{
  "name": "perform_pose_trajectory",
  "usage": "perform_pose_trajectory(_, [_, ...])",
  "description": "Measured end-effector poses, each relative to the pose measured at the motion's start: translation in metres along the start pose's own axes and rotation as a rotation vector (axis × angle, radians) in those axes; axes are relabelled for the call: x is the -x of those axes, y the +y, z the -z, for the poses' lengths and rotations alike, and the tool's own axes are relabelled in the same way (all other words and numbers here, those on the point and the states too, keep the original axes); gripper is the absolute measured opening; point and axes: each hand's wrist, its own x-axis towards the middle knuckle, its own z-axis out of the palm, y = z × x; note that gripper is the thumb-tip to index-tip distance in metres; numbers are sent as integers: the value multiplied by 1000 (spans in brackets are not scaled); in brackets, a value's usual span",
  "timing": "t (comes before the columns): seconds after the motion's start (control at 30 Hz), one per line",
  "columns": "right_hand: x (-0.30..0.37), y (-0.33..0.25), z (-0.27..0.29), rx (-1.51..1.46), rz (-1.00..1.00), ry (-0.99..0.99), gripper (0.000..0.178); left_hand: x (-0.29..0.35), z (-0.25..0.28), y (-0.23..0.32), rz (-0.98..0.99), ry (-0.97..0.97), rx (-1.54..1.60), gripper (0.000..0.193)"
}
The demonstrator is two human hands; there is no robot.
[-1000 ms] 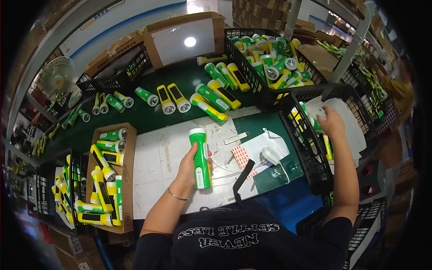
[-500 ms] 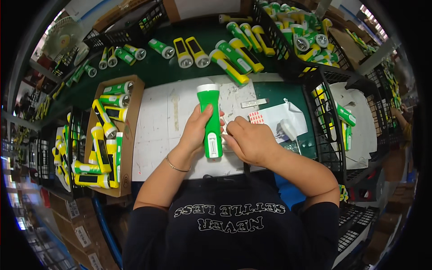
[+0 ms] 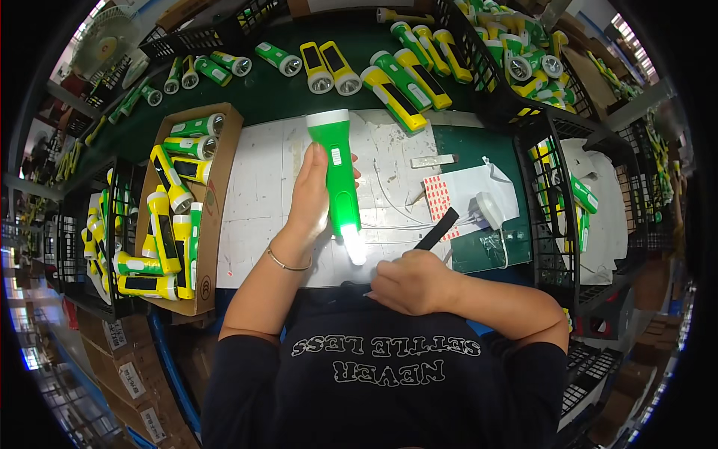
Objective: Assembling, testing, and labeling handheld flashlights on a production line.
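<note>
My left hand [image 3: 308, 191] is closed around a green flashlight [image 3: 340, 176] with a white head, held over the white work surface [image 3: 258, 202]. Its head points away from me, and a white slide switch faces up. At the near end, a bright white light [image 3: 353, 245] glows. Close to the table's front edge, my right hand [image 3: 415, 280] is closed on a flat black strip [image 3: 437, 230] that sticks out past the thumb side. Its other end is hidden in the fist. The two hands are apart.
A sheet of red stickers [image 3: 436, 196] and a white plug with cable [image 3: 490, 209] lie at right. Flashlights fill a cardboard box [image 3: 213, 224] at left and black crates [image 3: 553, 209] at right. More flashlights [image 3: 329, 67] lie along the back.
The flashlight has been lifted and turned, its switch side now up and its near end lit. My right hand has moved nearer my body, and the black strip now shows in it.
</note>
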Motion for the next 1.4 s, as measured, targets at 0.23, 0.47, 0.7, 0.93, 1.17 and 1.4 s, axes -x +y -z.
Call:
perform_pose_trajectory(0.23, [-43,35,2,-144,-413,448,32,16,-10,-10,92,-152,17,34])
perform_pose_trajectory(0.47, [-36,70,34,-512,-657,404,29,21,6,-5,14,-174,-456,42])
perform_pose_trajectory(0.7, [-31,80,46,-734,-606,99,58,39,2,26,-279,-351,-1190,51])
perform_pose_trajectory(0.93, [-14,86,46,-997,-655,140,64,50,47,53,-93,-410,-1442,37])
perform_pose_trajectory(1.17, [-37,81,28,-1169,-642,69,61,40,32,34,80,-469,-995,52])
perform_pose_trajectory(1.4, [-59,110,-32,87,-875,154,31,32,42,-1,246,-215,-632,66])
